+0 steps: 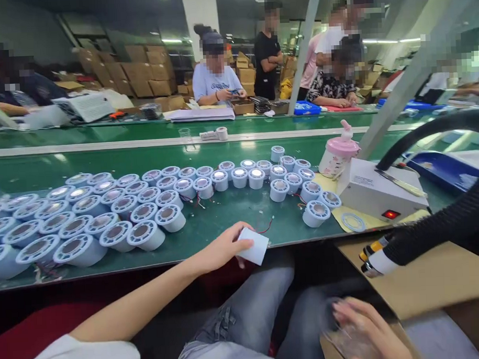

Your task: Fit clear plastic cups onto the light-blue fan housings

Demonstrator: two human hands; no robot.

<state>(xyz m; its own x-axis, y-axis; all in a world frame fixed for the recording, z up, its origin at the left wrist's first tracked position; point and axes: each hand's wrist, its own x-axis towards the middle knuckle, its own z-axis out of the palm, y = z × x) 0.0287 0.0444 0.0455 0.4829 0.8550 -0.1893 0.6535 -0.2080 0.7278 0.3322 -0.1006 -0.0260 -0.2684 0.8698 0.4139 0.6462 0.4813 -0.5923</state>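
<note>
My left hand (pixel 225 249) grips a small white cylindrical lamp housing (pixel 254 246) at the near edge of the green bench (pixel 233 211); a thin red wire (pixel 267 226) trails from it onto the bench. My right hand (pixel 362 329) is low over my lap, blurred, its fingers curled on something clear like a plastic bag (pixel 345 339). Several white round housings (pixel 107 210) with shiny centres lie in rows across the bench to the left and beyond.
A white box with a red lit switch (pixel 375 193) stands at right, a pink bottle (pixel 336 155) behind it. A black ribbed hose with a nozzle (pixel 441 225) hangs over a cardboard box (pixel 431 277). Several people work at the far bench.
</note>
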